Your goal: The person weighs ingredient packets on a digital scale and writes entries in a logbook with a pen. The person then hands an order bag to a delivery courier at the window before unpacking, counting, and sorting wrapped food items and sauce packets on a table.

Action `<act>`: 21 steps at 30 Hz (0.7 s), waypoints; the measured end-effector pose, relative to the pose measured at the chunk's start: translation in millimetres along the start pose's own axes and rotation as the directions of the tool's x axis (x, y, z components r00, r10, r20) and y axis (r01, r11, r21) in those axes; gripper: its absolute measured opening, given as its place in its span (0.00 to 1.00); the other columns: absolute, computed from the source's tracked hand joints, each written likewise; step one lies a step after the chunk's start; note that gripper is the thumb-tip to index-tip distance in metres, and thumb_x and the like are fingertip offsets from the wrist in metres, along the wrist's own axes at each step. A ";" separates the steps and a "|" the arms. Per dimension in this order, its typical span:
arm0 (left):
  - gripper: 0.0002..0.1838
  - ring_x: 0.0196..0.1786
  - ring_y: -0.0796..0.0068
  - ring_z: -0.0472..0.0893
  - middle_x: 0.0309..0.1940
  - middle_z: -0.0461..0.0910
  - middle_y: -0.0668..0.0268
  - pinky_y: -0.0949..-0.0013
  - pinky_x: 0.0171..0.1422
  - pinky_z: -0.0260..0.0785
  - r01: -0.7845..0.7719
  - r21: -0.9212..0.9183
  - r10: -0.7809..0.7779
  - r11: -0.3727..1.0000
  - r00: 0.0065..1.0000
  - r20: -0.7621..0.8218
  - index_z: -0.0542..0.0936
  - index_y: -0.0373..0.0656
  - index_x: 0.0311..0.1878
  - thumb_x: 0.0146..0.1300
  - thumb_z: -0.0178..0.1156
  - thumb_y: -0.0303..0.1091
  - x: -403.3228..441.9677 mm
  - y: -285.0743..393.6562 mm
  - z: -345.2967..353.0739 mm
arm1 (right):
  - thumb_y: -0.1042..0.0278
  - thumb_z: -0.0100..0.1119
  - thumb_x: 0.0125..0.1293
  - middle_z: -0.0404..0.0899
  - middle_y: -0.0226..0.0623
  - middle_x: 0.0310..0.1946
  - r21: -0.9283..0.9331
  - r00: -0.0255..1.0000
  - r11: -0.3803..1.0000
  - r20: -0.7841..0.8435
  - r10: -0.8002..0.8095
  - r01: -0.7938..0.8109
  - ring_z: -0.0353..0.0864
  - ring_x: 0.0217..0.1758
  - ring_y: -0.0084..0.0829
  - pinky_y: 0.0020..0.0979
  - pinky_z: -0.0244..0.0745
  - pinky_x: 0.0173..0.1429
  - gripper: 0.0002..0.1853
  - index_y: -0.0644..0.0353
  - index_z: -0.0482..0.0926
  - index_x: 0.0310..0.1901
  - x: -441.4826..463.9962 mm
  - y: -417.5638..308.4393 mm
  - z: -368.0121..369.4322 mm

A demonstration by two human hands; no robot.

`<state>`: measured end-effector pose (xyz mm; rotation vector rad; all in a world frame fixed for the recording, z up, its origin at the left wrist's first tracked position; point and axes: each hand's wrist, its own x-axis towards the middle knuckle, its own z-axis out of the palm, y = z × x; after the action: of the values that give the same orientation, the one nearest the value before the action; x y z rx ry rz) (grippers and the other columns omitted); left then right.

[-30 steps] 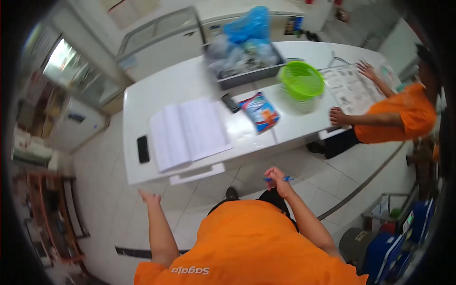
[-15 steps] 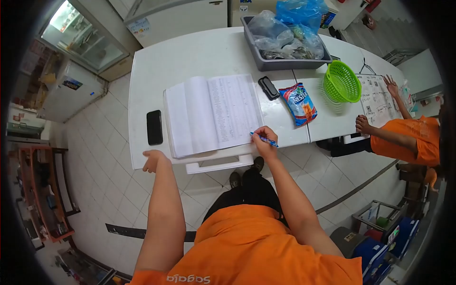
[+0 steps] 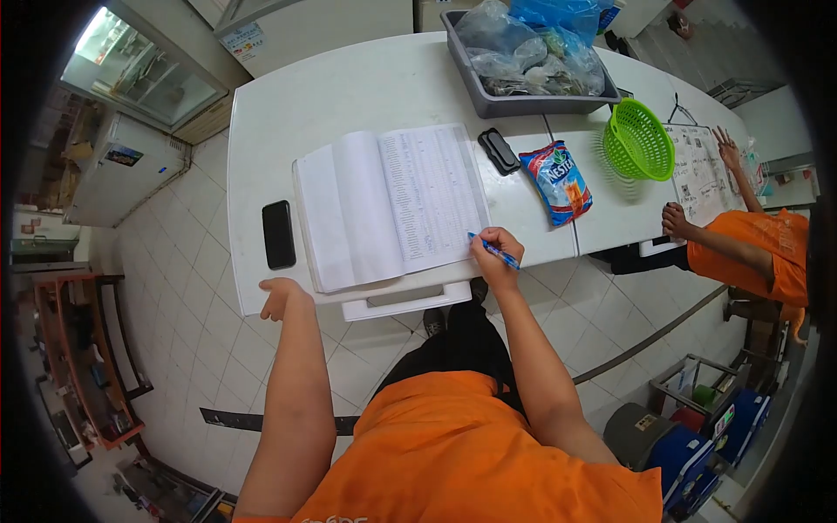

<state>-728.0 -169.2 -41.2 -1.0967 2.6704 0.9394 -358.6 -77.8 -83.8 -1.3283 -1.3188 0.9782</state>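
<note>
A blue pen (image 3: pixel 502 254) is gripped in my right hand (image 3: pixel 495 253), its tip at the lower right edge of an open book (image 3: pixel 427 196). Handwritten rows fill the book's right page, while the left page looks blank. My left hand (image 3: pixel 286 299) rests at the table's front left corner, its fingers apart and holding nothing. Just above that hand lies a black phone (image 3: pixel 279 234). Right of the book are a black case-like object (image 3: pixel 499 152) and a red and blue Nestea packet (image 3: pixel 557 183).
A grey tub (image 3: pixel 540 106) of plastic bags stands at the back of the white table (image 3: pixel 331 96). Beside the packet is a green basket (image 3: pixel 641 141). Another person in an orange shirt (image 3: pixel 750 244) sits at the right, arms over a marked sheet (image 3: pixel 702 166).
My right hand has shifted slightly right and up the page edge with the pen. My left hand stays at the table corner. The whole view has tilted a little.
</note>
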 end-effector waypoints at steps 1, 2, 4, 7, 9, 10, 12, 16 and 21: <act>0.39 0.60 0.41 0.80 0.62 0.72 0.41 0.43 0.61 0.77 -0.001 0.000 0.001 1.000 1.000 -0.002 0.60 0.27 0.67 0.74 0.47 0.58 1.3 -0.5 0.4 | 0.78 0.70 0.54 0.84 0.37 0.29 -0.022 0.999 0.999 0.002 -0.032 0.032 0.82 0.31 0.23 0.27 0.77 0.38 0.06 0.65 0.79 0.29 -0.5 -3.1 -0.1; 0.39 0.60 0.42 0.80 0.61 0.73 0.41 0.43 0.61 0.77 0.001 -0.008 -0.001 1.000 1.000 -0.005 0.60 0.27 0.67 0.74 0.47 0.58 2.0 -0.8 0.4 | 0.79 0.70 0.54 0.84 0.38 0.29 -0.044 0.998 0.997 0.004 -0.064 0.064 0.82 0.31 0.24 0.27 0.77 0.38 0.07 0.65 0.79 0.29 0.0 -6.1 -0.1; 0.38 0.60 0.42 0.80 0.61 0.73 0.41 0.43 0.61 0.77 0.010 -0.030 -0.010 1.000 1.000 -0.008 0.61 0.27 0.66 0.74 0.47 0.58 0.7 -0.2 0.8 | 0.79 0.69 0.53 0.84 0.40 0.30 -0.067 0.995 0.993 0.003 -0.102 0.102 0.82 0.31 0.25 0.27 0.77 0.38 0.07 0.66 0.78 0.28 0.4 -6.2 0.7; 0.38 0.60 0.42 0.80 0.61 0.73 0.41 0.43 0.60 0.77 0.009 0.010 -0.009 1.000 1.000 0.004 0.61 0.27 0.66 0.74 0.47 0.58 -3.0 1.0 -3.2 | 0.80 0.69 0.53 0.84 0.42 0.30 -0.063 0.994 0.992 -0.008 -0.112 0.111 0.82 0.30 0.27 0.28 0.77 0.38 0.07 0.66 0.78 0.28 0.7 -8.7 1.8; 0.38 0.60 0.42 0.80 0.61 0.73 0.41 0.43 0.60 0.77 0.003 0.006 -0.003 1.000 1.000 0.001 0.61 0.28 0.66 0.74 0.47 0.59 -4.7 1.1 -4.2 | 0.80 0.69 0.53 0.84 0.42 0.30 -0.051 0.994 0.992 -0.003 -0.112 0.112 0.82 0.29 0.27 0.28 0.77 0.37 0.07 0.66 0.77 0.28 -0.3 -10.0 1.0; 0.38 0.60 0.42 0.80 0.61 0.73 0.41 0.43 0.60 0.77 0.001 0.005 -0.001 1.000 1.000 0.000 0.61 0.28 0.66 0.74 0.47 0.59 -5.5 1.1 -4.1 | 0.80 0.69 0.53 0.84 0.42 0.30 -0.056 0.992 0.991 -0.006 -0.125 0.125 0.82 0.29 0.27 0.27 0.76 0.36 0.07 0.66 0.77 0.28 0.2 -8.2 1.0; 0.38 0.60 0.42 0.80 0.60 0.74 0.41 0.43 0.60 0.77 0.000 -0.002 0.000 1.000 1.000 0.002 0.61 0.28 0.66 0.74 0.47 0.59 -4.9 0.5 -3.0 | 0.80 0.68 0.52 0.84 0.42 0.30 -0.068 0.989 0.987 -0.013 -0.148 0.147 0.81 0.28 0.26 0.27 0.76 0.35 0.07 0.66 0.77 0.28 0.4 -7.7 1.9; 0.38 0.60 0.41 0.80 0.60 0.74 0.41 0.44 0.60 0.77 0.012 -0.001 -0.012 1.000 1.000 0.007 0.61 0.28 0.66 0.74 0.47 0.59 -6.3 2.2 -5.8 | 0.80 0.68 0.52 0.83 0.40 0.28 -0.076 0.992 0.989 -0.010 -0.124 0.123 0.82 0.29 0.26 0.27 0.76 0.35 0.07 0.66 0.77 0.27 0.4 -11.0 0.1; 0.38 0.59 0.40 0.80 0.60 0.74 0.41 0.42 0.61 0.76 -0.005 -0.011 0.005 1.000 1.000 -0.018 0.61 0.28 0.66 0.74 0.48 0.59 -0.4 -1.6 -0.5 | 0.79 0.68 0.52 0.83 0.40 0.27 -0.103 0.981 0.977 -0.022 -0.191 0.188 0.81 0.28 0.26 0.27 0.76 0.35 0.07 0.66 0.76 0.26 2.0 -10.0 2.5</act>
<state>-726.6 -170.2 -41.4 -1.1067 2.6870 0.9511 -362.9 -76.3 -74.3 -1.2616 -1.4573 0.7657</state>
